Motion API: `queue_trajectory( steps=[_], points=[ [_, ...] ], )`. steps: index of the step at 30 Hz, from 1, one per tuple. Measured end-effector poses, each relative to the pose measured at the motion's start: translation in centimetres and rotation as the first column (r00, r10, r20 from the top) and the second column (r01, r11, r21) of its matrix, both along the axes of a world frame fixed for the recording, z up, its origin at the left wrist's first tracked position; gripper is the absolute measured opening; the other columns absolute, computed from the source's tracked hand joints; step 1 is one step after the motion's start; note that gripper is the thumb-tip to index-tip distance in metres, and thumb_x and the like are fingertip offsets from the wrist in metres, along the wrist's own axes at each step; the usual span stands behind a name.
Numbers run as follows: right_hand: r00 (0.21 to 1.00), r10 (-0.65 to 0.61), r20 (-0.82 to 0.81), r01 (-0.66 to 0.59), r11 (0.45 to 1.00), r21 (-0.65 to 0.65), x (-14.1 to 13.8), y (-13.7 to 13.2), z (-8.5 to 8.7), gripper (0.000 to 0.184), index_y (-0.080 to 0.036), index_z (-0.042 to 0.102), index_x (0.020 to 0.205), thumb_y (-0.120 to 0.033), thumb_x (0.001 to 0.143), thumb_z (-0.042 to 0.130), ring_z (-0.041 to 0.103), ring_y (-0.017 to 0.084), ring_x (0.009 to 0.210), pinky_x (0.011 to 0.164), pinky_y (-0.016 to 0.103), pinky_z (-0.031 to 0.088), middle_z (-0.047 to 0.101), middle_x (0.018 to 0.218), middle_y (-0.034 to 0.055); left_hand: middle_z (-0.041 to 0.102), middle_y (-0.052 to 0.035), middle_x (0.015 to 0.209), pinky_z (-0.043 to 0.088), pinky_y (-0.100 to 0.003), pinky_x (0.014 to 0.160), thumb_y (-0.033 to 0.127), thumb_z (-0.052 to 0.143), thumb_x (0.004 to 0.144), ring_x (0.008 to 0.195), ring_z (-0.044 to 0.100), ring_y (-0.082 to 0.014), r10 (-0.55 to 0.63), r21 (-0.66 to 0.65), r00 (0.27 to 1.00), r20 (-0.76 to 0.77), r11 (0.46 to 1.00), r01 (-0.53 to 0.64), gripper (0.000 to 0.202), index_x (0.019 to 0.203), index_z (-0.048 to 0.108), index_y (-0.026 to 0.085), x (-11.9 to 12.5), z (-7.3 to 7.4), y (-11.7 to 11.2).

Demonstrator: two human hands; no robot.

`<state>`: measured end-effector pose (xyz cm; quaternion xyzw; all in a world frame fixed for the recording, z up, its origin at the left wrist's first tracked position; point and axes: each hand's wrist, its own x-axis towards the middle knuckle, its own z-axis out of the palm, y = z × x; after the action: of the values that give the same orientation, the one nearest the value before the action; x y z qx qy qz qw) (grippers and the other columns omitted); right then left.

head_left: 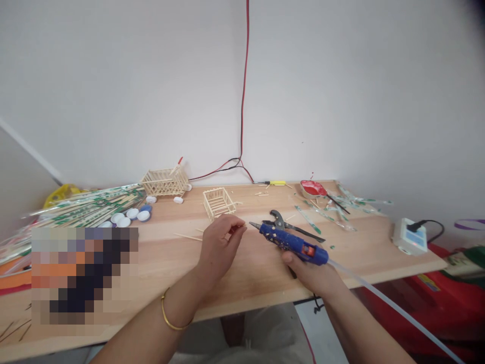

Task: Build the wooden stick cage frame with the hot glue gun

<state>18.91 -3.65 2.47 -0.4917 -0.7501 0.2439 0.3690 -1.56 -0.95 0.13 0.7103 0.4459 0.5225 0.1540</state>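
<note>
My right hand [308,270] grips a blue glue gun [291,243] with its nozzle pointing left toward my left hand. A clear glue stick [382,298] trails out of the gun's back. My left hand [220,242], with a gold bangle on its wrist, pinches a short thin wooden stick [238,227] at the fingertips, close to the nozzle. A small open box frame of sticks [219,202] stands just beyond the left hand on the wooden table [242,273].
Black pliers [290,226] lie behind the glue gun. A larger stick-built cart [164,182], white and blue bottle caps [129,216] and wrapped chopsticks [87,207] sit at the left. A red tin [312,188], torn wrappers, a yellow screwdriver [276,183] and a white power strip [409,236] are at the right.
</note>
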Motion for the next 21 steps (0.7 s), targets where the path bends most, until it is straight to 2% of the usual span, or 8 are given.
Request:
queue_trajectory(
  steps=[3, 5, 12, 16, 21],
  points=[
    [0.999, -0.002, -0.032, 0.001, 0.999, -0.039, 0.03, 0.05, -0.37, 0.041, -0.023, 0.065, 0.097, -0.056, 0.076, 0.054, 0.065, 0.025, 0.084, 0.078, 0.037, 0.052, 0.069, 0.085, 0.0056, 0.064, -0.0012, 0.077, 0.045, -0.025, 0.067, 0.020, 0.054, 0.084, 0.072, 0.057, -0.0124, -0.009, 0.006, 1.000, -0.001, 1.000, 0.009, 0.007, 0.081, 0.061, 0.019, -0.03, -0.03, -0.02],
    [0.998, -0.009, -0.063, 0.005, 0.998, -0.062, -0.02, 0.00, -0.51, 0.042, -0.023, 0.066, 0.099, -0.056, 0.075, 0.056, 0.066, 0.026, 0.085, 0.078, 0.036, 0.053, 0.070, 0.087, 0.0055, 0.064, -0.0016, 0.078, 0.045, -0.025, 0.068, 0.020, 0.054, 0.084, 0.072, 0.057, -0.0126, -0.009, 0.012, 1.000, -0.002, 1.000, 0.009, 0.007, 0.082, 0.061, 0.019, -0.03, -0.08, -0.01],
    [0.993, -0.098, -0.060, 0.096, 0.995, -0.033, -0.39, -0.20, -0.39, 0.033, -0.025, 0.069, 0.084, -0.054, 0.072, 0.059, 0.066, 0.027, 0.081, 0.065, 0.034, 0.056, 0.069, 0.070, 0.0045, 0.064, -0.0013, 0.077, 0.045, -0.025, 0.067, 0.020, 0.055, 0.083, 0.072, 0.057, -0.0124, 0.000, 0.031, 1.000, -0.001, 1.000, 0.000, 0.005, 0.081, 0.060, 0.019, -0.02, -0.15, 0.02],
    [0.992, -0.108, -0.059, 0.106, 0.994, -0.036, -0.40, -0.26, -0.23, 0.026, -0.026, 0.069, 0.077, -0.050, 0.072, 0.060, 0.066, 0.028, 0.082, 0.064, 0.034, 0.056, 0.067, 0.065, 0.0043, 0.063, -0.0012, 0.077, 0.045, -0.025, 0.067, 0.019, 0.055, 0.083, 0.072, 0.057, -0.0126, -0.005, 0.022, 1.000, -0.004, 1.000, 0.005, 0.005, 0.081, 0.060, 0.019, -0.06, -0.12, -0.02],
    [0.992, -0.097, -0.078, 0.093, 0.994, -0.055, -0.30, -0.18, -0.40, 0.030, -0.025, 0.069, 0.088, -0.050, 0.073, 0.060, 0.067, 0.027, 0.083, 0.070, 0.036, 0.057, 0.070, 0.074, 0.0042, 0.063, -0.0011, 0.078, 0.044, -0.025, 0.068, 0.019, 0.055, 0.084, 0.072, 0.057, -0.0125, -0.011, 0.030, 1.000, -0.003, 0.999, 0.011, 0.005, 0.081, 0.060, 0.019, -0.07, -0.02, -0.11]
  ],
)
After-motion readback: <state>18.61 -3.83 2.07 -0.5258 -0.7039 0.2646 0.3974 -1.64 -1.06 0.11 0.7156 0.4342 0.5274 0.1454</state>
